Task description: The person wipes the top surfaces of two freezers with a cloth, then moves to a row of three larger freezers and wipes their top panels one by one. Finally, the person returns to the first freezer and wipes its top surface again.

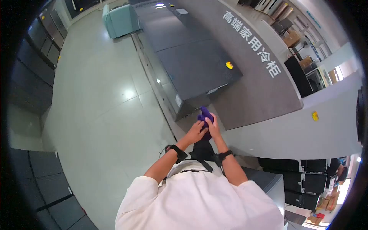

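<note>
A bunched purple cloth [206, 114] is held between my two hands, in front of my body and close to the near end of a dark cabinet. My left hand [195, 133] has its fingers pressed on the cloth's left side. My right hand [213, 127] wraps round the cloth's right side, with the thumb on it. Part of the cloth hangs below, between the hands. Each wrist wears a black band.
The long dark cabinet [195, 69] bears a yellow tag [229, 65]. Right of it is a brown panel [253, 88] with white characters. A light teal armchair [122, 21] stands at the far left. Dark cabinets [46, 176] line the left. Another person [341, 170] is at lower right.
</note>
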A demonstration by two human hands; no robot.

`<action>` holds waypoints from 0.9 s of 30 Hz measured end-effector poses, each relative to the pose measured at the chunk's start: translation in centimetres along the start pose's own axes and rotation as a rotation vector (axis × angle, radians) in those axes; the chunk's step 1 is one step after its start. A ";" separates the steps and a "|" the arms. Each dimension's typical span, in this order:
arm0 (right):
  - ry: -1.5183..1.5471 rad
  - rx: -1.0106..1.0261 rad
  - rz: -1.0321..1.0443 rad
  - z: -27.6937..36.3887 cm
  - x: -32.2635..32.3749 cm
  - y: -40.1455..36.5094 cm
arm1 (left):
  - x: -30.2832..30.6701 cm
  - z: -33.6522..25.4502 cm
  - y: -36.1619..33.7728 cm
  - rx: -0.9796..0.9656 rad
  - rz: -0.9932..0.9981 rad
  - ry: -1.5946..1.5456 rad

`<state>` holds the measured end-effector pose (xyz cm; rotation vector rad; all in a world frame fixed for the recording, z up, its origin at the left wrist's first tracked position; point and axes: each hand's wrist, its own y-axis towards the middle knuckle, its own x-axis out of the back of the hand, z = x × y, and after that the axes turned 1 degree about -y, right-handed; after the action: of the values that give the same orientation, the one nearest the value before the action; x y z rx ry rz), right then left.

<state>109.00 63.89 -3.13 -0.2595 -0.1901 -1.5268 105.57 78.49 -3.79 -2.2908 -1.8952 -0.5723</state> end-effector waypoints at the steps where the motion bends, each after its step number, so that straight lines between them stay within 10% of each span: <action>1: -0.037 0.020 0.040 0.6 -0.7 1.3 | -0.2 0.1 -0.3 -0.085 -0.152 0.193; 8: -0.389 0.230 -0.085 7.7 -8.0 15.5 | 5.0 1.4 3.6 0.170 -0.428 0.417; 15: -0.650 0.240 0.363 9.1 -16.2 26.9 | 7.2 4.5 11.9 0.428 -0.646 0.603; 23: -0.848 0.249 0.405 8.6 -9.1 40.5 | 7.6 6.5 18.6 1.025 -1.156 -0.135; 27: -0.912 0.119 0.299 6.4 -2.1 48.9 | 6.2 10.5 16.6 1.036 -1.153 0.068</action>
<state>158.00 68.91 0.07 -0.8407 -0.9146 -1.0055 124.76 84.10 -8.78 -0.4788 -2.4394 0.2757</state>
